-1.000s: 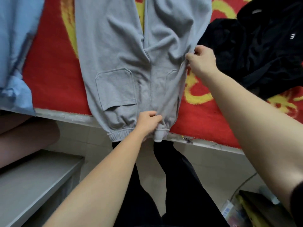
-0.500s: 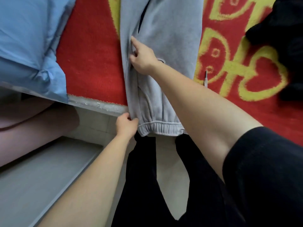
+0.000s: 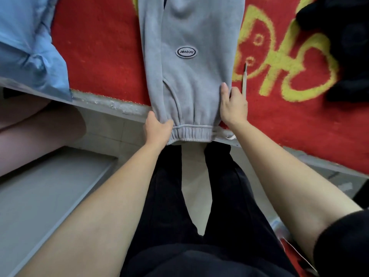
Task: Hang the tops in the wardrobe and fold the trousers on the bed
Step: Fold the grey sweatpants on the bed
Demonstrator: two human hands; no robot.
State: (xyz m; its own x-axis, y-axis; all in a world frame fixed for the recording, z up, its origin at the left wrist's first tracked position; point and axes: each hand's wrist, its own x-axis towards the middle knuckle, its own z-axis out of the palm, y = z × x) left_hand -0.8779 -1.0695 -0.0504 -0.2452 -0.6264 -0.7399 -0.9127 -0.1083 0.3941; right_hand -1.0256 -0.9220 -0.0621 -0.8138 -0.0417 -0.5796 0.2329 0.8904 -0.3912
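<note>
Red bed (image 3: 99, 56) w/ grey trousers (image 3: 189, 86), prob. in half lengthwise

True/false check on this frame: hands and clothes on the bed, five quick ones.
1. The grey trousers lie on a red and yellow blanket. True.
2. The left hand grips the elastic band. True.
3. The right hand rests on the black garment. False: it holds the trousers' right edge; the black garment lies apart, far right.
4. The blue garment lies right of the trousers. False: it lies to their left.
5. An oval patch shows on the trousers. True.
</note>
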